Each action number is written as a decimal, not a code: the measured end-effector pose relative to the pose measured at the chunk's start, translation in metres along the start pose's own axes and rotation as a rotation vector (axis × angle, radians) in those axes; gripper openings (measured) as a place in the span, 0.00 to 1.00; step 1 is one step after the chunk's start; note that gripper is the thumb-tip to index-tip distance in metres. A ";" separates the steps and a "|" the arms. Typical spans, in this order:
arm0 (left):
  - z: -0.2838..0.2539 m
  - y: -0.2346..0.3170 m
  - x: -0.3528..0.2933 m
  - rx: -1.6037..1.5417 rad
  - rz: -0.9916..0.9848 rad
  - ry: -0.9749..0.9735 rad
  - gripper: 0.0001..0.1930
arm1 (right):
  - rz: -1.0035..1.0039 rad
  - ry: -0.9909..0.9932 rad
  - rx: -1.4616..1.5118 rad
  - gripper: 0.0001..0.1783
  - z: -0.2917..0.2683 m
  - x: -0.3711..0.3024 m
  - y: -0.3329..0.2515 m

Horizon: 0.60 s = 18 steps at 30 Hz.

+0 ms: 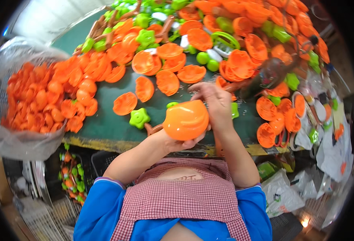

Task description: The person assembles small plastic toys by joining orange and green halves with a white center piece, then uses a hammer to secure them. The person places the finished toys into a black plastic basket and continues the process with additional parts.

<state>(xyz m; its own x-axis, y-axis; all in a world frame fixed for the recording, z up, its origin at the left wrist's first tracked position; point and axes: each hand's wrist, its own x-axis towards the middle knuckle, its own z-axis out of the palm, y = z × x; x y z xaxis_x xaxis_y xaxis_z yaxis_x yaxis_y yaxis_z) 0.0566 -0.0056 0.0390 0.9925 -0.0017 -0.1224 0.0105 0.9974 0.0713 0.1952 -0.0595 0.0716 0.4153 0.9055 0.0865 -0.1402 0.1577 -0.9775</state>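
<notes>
My left hand [177, 143] is wrapped under a rounded, glossy orange plastic piece [186, 120] with a raised curved ridge, held above the bench's near edge. Right beside it is my right hand [217, 102], its fingers bent and close together at the tips; whatever they may pinch is too small to make out. A dark powered screwdriver [267, 76] lies to the right of that hand. Tiny screw-like bits are scattered on the green bench top [112, 126] around it. A green star-shaped piece [139, 118] and loose orange half shells [167, 82] lie left and beyond.
At the left, a clear plastic bag [24, 146] is full of orange shells. Heaps of orange, green and brown parts [169, 28] cover the far side. More orange shells [266, 108] and white plastic bags [283, 193] are at the right. A basket of parts [70, 174] stands below.
</notes>
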 end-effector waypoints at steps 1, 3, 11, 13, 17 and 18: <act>-0.021 0.003 -0.005 -0.058 -0.101 -0.407 0.19 | -0.166 0.131 -0.045 0.14 0.004 0.000 0.005; -0.031 0.001 -0.014 0.023 0.055 -0.323 0.18 | -0.190 0.172 0.043 0.15 -0.003 -0.018 0.007; -0.006 -0.022 -0.025 1.079 0.607 0.537 0.08 | -0.291 0.145 -0.153 0.22 0.004 -0.063 0.019; -0.011 -0.013 -0.048 1.792 0.764 0.671 0.17 | -0.199 0.442 -0.036 0.17 -0.023 -0.071 0.038; -0.040 0.007 -0.057 2.154 0.338 1.005 0.22 | -0.027 0.547 0.009 0.12 -0.068 -0.085 0.090; -0.044 0.008 -0.051 2.042 0.194 1.011 0.22 | 0.033 0.555 0.059 0.12 -0.068 -0.087 0.092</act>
<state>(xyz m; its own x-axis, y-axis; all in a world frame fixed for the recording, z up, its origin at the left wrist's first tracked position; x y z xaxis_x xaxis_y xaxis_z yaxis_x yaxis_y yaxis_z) 0.0010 0.0061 0.0022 0.6414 0.7299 -0.2364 0.6719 -0.3857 0.6323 0.2074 -0.1501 -0.0387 0.8183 0.5700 -0.0741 -0.2049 0.1690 -0.9641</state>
